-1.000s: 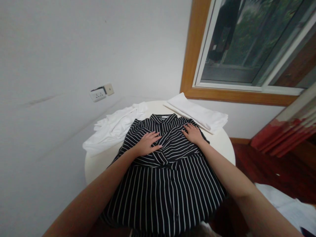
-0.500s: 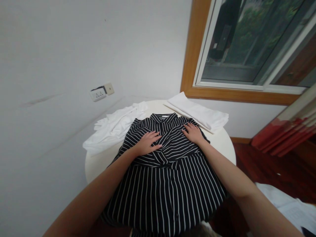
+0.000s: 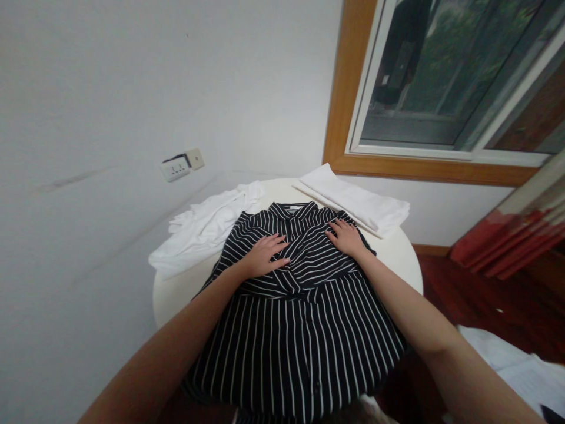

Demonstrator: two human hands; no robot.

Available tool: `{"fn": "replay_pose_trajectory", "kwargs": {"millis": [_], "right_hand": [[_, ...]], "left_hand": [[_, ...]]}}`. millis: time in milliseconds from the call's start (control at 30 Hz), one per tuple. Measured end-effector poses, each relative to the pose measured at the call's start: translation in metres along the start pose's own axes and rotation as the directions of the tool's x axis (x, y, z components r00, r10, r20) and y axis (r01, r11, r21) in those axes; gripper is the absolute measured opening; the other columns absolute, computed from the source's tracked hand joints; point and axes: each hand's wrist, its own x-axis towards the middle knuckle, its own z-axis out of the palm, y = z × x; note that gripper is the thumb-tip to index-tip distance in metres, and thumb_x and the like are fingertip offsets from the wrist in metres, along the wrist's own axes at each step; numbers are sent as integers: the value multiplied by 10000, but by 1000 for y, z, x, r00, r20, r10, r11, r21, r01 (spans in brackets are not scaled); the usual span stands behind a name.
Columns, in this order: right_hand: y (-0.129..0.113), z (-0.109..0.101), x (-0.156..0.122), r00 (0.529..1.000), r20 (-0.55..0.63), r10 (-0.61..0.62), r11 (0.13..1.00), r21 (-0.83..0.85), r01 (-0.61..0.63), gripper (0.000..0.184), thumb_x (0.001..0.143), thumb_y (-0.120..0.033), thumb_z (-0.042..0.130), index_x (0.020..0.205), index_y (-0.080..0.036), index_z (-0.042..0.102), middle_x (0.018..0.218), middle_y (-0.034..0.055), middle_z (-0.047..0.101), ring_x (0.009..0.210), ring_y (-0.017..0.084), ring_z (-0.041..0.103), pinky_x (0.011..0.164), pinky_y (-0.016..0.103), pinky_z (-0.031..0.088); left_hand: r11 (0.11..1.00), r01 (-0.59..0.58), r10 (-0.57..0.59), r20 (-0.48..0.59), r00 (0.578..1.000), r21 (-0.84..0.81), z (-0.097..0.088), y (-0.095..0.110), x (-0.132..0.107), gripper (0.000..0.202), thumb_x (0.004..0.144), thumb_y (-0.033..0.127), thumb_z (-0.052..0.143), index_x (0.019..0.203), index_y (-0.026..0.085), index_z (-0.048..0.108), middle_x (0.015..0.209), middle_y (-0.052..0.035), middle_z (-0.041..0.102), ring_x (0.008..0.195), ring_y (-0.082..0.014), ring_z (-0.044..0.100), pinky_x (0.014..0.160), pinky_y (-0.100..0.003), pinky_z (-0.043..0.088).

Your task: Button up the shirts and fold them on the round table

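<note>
A black shirt with thin white stripes (image 3: 300, 330) lies spread over a round white table (image 3: 176, 294), collar away from me, its lower part hanging over the near edge. My left hand (image 3: 265, 256) rests flat on the shirt's upper left, fingers stretched out and apart. My right hand (image 3: 346, 237) lies flat on the upper right near the collar, fingers also spread. Neither hand holds anything.
A crumpled white garment (image 3: 203, 229) lies on the table's left side. A folded white cloth (image 3: 357, 203) sits at the back right under a wooden-framed window (image 3: 344, 88). A wall socket (image 3: 180, 165) is on the left wall. Red floor and white fabric (image 3: 512, 371) lie at right.
</note>
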Motion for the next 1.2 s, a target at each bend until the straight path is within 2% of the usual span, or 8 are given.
{"fn": "replay_pose_trajectory", "kwargs": {"millis": [467, 1200], "right_hand": [[1, 1, 0, 1000, -10, -9, 1000, -1, 9, 581, 955, -554, 271, 1401, -221, 437, 1496, 91, 362, 1389, 246, 282, 1121, 460, 201], [1, 1, 1, 1000, 3, 3, 1000, -3, -2, 577, 954, -554, 276, 1403, -228, 436, 1500, 88, 355, 1390, 246, 280, 1120, 459, 208]], "left_hand": [[1000, 10, -10, 13, 1000, 0, -4, 4, -1, 649, 890, 648, 326, 1380, 241, 452, 1513, -67, 338, 1409, -275, 253, 1149, -493, 176], [1000, 7, -7, 0, 1000, -4, -1, 2, 0, 642, 886, 652, 330, 1371, 251, 461, 1511, -60, 344, 1406, -271, 261, 1147, -489, 178]]}}
